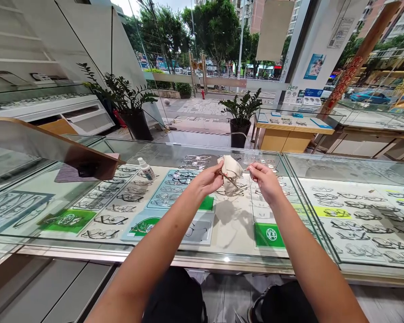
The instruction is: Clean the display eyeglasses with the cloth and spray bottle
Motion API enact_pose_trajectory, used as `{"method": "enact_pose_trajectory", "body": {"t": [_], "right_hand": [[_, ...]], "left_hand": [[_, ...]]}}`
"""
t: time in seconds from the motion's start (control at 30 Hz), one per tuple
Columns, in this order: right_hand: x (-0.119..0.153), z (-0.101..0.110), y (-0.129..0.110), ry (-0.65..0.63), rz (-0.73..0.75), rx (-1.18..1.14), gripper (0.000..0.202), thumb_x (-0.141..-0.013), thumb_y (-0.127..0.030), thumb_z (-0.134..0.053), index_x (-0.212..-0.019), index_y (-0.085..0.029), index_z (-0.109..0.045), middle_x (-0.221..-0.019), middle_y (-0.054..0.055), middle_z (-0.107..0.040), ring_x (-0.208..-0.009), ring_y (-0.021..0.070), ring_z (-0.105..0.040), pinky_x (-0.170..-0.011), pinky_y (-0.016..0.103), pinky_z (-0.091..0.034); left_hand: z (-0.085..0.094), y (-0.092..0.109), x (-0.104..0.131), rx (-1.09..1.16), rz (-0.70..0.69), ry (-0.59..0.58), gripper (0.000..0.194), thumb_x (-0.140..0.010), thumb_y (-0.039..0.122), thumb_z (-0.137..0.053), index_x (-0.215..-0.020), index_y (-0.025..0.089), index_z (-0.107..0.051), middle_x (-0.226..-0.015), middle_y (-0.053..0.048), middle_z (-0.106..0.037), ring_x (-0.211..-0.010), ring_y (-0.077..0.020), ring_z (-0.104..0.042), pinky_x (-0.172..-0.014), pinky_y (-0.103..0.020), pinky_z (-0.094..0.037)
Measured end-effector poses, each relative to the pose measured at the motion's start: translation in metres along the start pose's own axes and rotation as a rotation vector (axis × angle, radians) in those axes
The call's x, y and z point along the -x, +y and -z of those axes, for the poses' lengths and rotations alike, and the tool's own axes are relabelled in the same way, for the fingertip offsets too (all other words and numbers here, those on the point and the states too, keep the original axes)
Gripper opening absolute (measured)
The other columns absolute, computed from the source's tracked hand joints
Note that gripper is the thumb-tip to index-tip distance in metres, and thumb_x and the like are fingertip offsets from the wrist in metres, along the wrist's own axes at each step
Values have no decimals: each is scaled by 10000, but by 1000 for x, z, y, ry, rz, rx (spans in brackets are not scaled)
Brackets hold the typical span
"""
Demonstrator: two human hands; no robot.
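Above the glass counter, my left hand (210,178) is closed on a crumpled cream cloth piece (231,165), which may be a small pouch. Thin brown curved strands (233,181), perhaps a cord or part of a glasses frame, cross the front of the cloth by my left fingers. To its right, my right hand (263,177) pinches something slender with thumb and forefinger; it is too small to name. A fine strand hangs below those fingertips. Rows of eyeglasses (111,220) lie in the glass display case (232,250) beneath both hands.
A white spray bottle (146,169) stands on the counter at left, near a brown-edged mirror or panel (97,159). Green cards (270,235) lie among the glasses. A second display case (360,224) adjoins on the right. Potted plants (240,114) stand beyond the counter.
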State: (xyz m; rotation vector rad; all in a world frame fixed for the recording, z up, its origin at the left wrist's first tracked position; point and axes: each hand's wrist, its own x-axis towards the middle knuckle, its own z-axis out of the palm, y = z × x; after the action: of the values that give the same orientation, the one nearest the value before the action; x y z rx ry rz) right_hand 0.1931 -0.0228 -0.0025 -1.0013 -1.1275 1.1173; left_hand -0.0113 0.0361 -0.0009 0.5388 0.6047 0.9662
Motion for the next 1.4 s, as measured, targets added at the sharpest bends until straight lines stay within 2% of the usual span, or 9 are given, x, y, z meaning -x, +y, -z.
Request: {"method": "enact_pose_trajectory", "body": {"t": [0.1,0.27,0.37,0.5,0.6,0.7,0.93,1.13,1.4], "right_hand": [[1,-2,0,-35,-21,1,297,-736,-511,-843,-767,-238,-730,-719,-11,-560,-684,157,-400,-642,331,-261],[5,-6,-3,-110,-33,47,312,-736,-524,-841,-763,-228,-746,-705,-16,-583,-670,149,-400,-672,335,-292],[7,-9,-4,-165,-53,60,339,-715,-540,-856,-755,-220,-750,-709,-12,-617,-684,149,-431,-699,331,-332],[8,-10,-3,-177,-83,88,364,-659,-552,-889,-714,-220,-751,-711,-3,-652,-694,152,-462,-703,331,-357],[7,-8,-2,-184,-116,113,339,-633,-521,-904,-690,-216,-767,-702,5,-670,-677,145,-451,-684,332,-347],[6,-3,-3,-207,-169,115,303,-618,-479,-908,-685,-208,-789,-741,20,-708,-667,135,-445,-661,327,-328],[5,5,-5,-353,-295,112,243,-637,-406,-892,-666,-191,-783,-663,9,-663,-626,117,-419,-616,317,-254],[5,4,-6,-356,-337,115,235,-610,-376,-894,-664,-182,-774,-659,3,-651,-615,110,-416,-619,318,-238],[6,5,-7,-422,-374,129,275,-614,-400,-910,-662,-180,-752,-676,3,-626,-623,112,-417,-621,320,-237]], "left_hand": [[3,-3,-1,-76,-53,-46,115,-968,186,-702,-982,80,-744,-801,-79,-731,-748,-154,-694,-784,-273,-577],[4,-4,2,-312,-114,-144,384,-817,444,-877,-916,102,-735,-700,-31,-663,-581,-110,-563,-569,-221,-458],[-1,-4,10,-415,-124,-217,500,-771,562,-882,-891,107,-715,-698,-26,-645,-584,-105,-529,-567,-219,-429],[-6,-4,19,-557,-146,-278,532,-814,647,-808,-825,132,-673,-661,-6,-588,-573,-95,-482,-552,-211,-365],[-5,-3,21,-661,-157,-308,504,-832,626,-797,-811,141,-665,-641,5,-561,-550,-85,-444,-531,-211,-320],[-2,1,20,-728,-136,-308,459,-786,565,-855,-838,140,-687,-629,14,-549,-531,-79,-429,-513,-214,-318],[-1,12,24,-816,-3,-342,390,-698,414,-923,-876,130,-723,-616,4,-578,-485,-85,-470,-457,-225,-333],[2,7,22,-804,14,-373,417,-743,480,-898,-795,131,-676,-579,7,-553,-456,-79,-459,-435,-219,-368],[4,5,20,-818,127,-399,477,-656,488,-954,-750,119,-666,-560,1,-579,-441,-90,-498,-421,-219,-396]]}}
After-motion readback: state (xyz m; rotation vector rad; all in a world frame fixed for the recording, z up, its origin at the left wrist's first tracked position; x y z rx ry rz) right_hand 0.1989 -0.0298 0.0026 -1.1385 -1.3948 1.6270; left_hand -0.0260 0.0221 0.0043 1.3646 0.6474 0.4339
